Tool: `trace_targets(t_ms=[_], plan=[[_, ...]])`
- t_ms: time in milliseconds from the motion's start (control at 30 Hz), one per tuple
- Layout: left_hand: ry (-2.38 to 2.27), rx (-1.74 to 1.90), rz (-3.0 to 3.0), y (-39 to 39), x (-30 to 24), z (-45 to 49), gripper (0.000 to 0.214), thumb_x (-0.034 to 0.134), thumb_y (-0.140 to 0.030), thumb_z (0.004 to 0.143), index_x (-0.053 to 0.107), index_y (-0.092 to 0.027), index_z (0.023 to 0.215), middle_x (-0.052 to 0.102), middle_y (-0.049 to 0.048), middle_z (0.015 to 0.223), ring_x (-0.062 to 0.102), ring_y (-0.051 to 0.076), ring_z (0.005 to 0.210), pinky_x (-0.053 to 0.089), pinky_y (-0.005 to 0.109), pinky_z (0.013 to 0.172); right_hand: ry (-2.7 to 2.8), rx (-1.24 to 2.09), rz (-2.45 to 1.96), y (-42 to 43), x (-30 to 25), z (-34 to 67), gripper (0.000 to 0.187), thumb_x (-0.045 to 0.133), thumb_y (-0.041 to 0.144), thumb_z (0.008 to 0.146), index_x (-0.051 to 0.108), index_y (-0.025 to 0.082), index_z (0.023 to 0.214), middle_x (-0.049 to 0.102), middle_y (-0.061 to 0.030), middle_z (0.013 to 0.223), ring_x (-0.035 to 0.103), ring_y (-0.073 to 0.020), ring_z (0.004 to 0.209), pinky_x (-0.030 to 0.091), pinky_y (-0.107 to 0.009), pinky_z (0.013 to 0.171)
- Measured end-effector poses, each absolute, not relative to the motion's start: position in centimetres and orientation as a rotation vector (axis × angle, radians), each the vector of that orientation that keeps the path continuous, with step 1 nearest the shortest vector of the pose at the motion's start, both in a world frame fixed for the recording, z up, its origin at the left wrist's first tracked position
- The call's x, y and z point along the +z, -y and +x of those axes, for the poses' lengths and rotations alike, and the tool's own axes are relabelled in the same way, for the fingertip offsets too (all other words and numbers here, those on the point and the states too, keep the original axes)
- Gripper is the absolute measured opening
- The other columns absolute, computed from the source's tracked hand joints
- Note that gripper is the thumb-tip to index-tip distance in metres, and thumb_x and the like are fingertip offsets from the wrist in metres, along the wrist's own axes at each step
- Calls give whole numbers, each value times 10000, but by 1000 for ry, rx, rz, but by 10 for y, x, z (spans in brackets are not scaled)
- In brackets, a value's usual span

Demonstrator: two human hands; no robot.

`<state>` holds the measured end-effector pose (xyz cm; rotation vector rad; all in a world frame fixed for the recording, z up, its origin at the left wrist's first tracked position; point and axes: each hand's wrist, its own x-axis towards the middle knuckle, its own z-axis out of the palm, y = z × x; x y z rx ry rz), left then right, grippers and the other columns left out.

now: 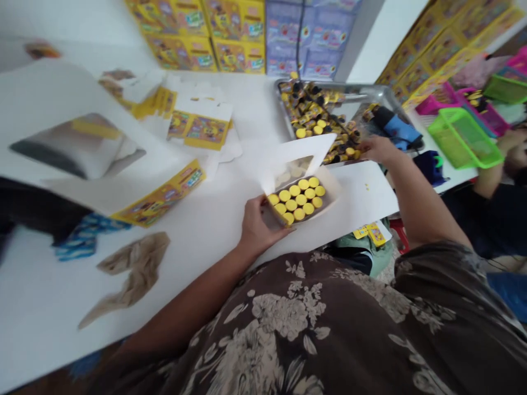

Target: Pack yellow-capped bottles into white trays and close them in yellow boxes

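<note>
My left hand point(261, 225) grips the near corner of a white open carton point(329, 189). The carton holds several rows of small jars with yellow caps point(294, 198), and its raised lid with a clear window point(296, 156) stands open. My right hand point(379, 148) reaches across to a steel tray point(341, 89) and rests at a heap of small yellow-capped jars point(317, 112). Its fingertips lie against the heap, and I cannot tell whether they hold a jar.
Flat yellow printed cartons point(201, 126) and white card sheets point(69, 145) lie on the white table point(53, 323), beside a crumpled beige cloth point(135, 271). Stacked yellow and purple boxes point(247, 33) stand behind. Green and pink baskets point(465, 137) and a co-worker's arm point(489, 181) are on the right.
</note>
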<state>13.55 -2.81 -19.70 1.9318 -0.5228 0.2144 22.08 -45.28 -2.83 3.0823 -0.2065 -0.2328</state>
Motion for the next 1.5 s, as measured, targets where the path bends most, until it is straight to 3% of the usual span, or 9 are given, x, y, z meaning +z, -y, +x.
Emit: trace_targets(t_ms=[133,233,333,467,600,833,1000,1233,1500], plan=[[484,203,1924,25,-199,142,1068,1015,-755,568,541,-266,1391,628,112,1275,703,369,1133,674,585,899,397,-447,2981,446,-17,227,399,820,213,883,858,143,1274,816,-169,1243,725,-304,1106,522,-345,893],[477,178,1926,24,-200,147,1078,995,-802,550,555,-274,1379,625,109,1258,708,380,1118,684,612,878,469,-525,2959,443,-10,229,363,813,236,879,858,140,1226,820,-168,1199,729,-329,1153,534,-350,927],[469,161,1937,24,-199,147,1110,994,-821,521,559,-266,1379,624,113,1246,712,393,1117,687,629,880,515,-393,3043,437,-8,217,311,834,233,831,848,135,1125,811,-160,1155,722,-343,1171,542,-371,961],[470,159,1944,25,-198,144,1109,1000,-814,521,557,-265,1378,622,114,1247,711,396,1128,685,633,889,751,-128,3474,423,-15,189,226,757,219,807,742,166,1026,749,-63,904,715,-227,833,558,-323,755],[476,185,1931,27,-200,144,1081,992,-806,560,556,-258,1383,626,124,1263,706,399,1157,679,629,916,690,83,3953,401,-24,157,370,680,297,806,666,204,1164,634,38,748,616,-165,630,497,-277,601],[530,220,1900,31,-197,139,1102,974,-850,580,542,-246,1394,638,125,1282,697,379,1158,651,630,981,41,311,3921,346,-19,112,422,807,522,820,630,235,1075,710,-55,1019,673,-231,924,550,-353,800],[543,177,1932,32,-197,137,1149,1013,-788,577,482,-261,1449,635,132,1344,676,368,1239,629,594,1022,-339,64,3556,318,-22,109,208,776,329,829,608,237,910,708,-68,964,637,-270,947,494,-386,841],[545,172,1923,34,-197,137,1183,1023,-789,556,471,-266,1462,625,131,1349,664,368,1238,614,582,1020,-517,-199,3001,305,-23,122,42,649,185,872,658,200,910,740,-169,963,604,-364,1057,394,-409,809],[529,154,1920,36,-199,137,1208,1017,-810,542,471,-263,1470,626,133,1353,656,365,1234,604,568,1019,-736,-399,3129,317,-20,125,106,628,167,863,595,235,789,707,-91,891,616,-271,938,435,-356,817]])
